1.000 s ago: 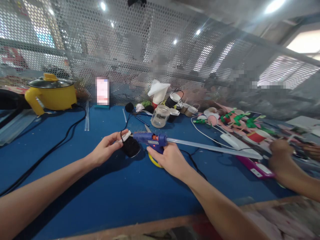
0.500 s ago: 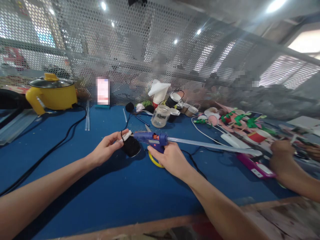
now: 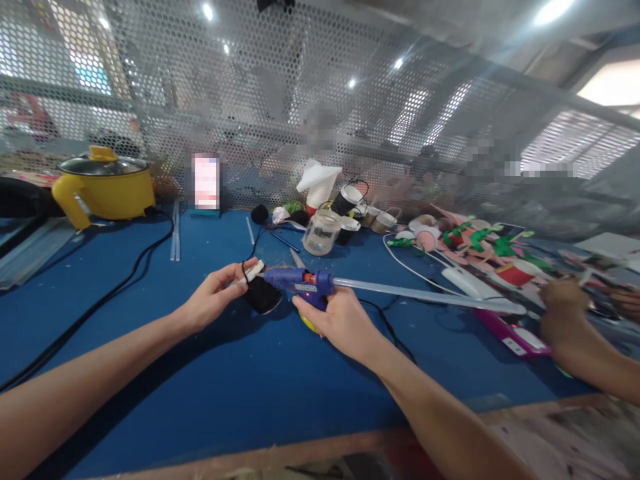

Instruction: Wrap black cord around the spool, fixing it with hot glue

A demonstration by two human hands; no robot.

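My left hand [image 3: 217, 293] is closed on a small black cup [image 3: 263, 297] with a white rim, pinching it at the rim where a black cord passes. A blue glue gun [image 3: 300, 283] is gripped in my right hand [image 3: 345, 317], its nozzle at the cup's white rim. From the back of the gun a long clear glue stick [image 3: 425, 297] sticks out to the right. Partly hidden behind the gun and my right hand lies something with yellow handles [image 3: 309, 324], with a pointed tip beyond the gun.
Behind the gun stand a clear jar [image 3: 321, 233] and several small cups. A yellow pot [image 3: 107, 187] and a lit phone [image 3: 205, 181] are at the back left. To the right are a purple power strip [image 3: 510, 333], craft pieces and another person's hand [image 3: 565, 303].
My right hand has shifted the glue gun slightly left, bringing the nozzle closer over the cup's rim. My left hand and the cup have hardly moved.
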